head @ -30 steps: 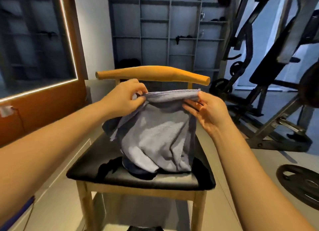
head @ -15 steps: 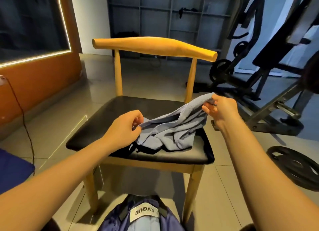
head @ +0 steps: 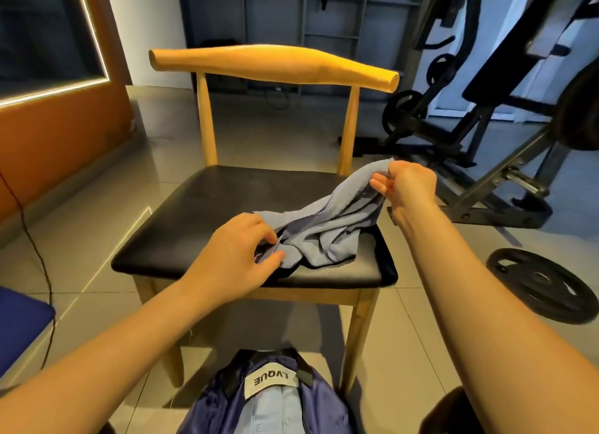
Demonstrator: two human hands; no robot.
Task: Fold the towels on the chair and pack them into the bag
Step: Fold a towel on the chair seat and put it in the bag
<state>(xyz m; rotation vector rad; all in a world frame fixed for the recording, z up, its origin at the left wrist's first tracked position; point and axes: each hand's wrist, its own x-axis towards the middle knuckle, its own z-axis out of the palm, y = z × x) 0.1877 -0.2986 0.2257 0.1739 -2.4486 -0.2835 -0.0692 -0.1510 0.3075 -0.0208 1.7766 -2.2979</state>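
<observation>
Hands and towel at the chair, head view. Grey-blue towel (head: 324, 226) lies crumpled on the right half of the black seat of the wooden chair (head: 207, 213), with one corner lifted clear of the seat. Left hand (head: 233, 258) is over the front of the seat, fingers curled, thumb and forefinger pinching the towel's near-left edge. The remaining fingers are tucked under the palm and cannot be seen touching the cloth. Right hand (head: 405, 187) is raised above the seat's far-right corner, beside the chair's right back post, and grips the lifted corner between thumb and forefinger. Its other fingers (head: 377, 185) are loosely bent and spread below the pinch, apart from the cloth. Between the two grips the towel sags in folds, its stitched hem running from the raised corner down toward the left hand. Dark fabric (head: 287, 272) shows under the towel's near edge and is hard to tell from the seat. Blue bag (head: 324, 401) stands on the tiled floor (head: 97, 226) just in front of the chair, between the forearms. Its top is open on pale blue cloth, and its white label (head: 270, 380) reads LVQUE, upside down to the viewer. Black weight plate (head: 538, 284) lies flat on the floor to the right of the chair, with an exercise machine (head: 486, 126) behind it.
</observation>
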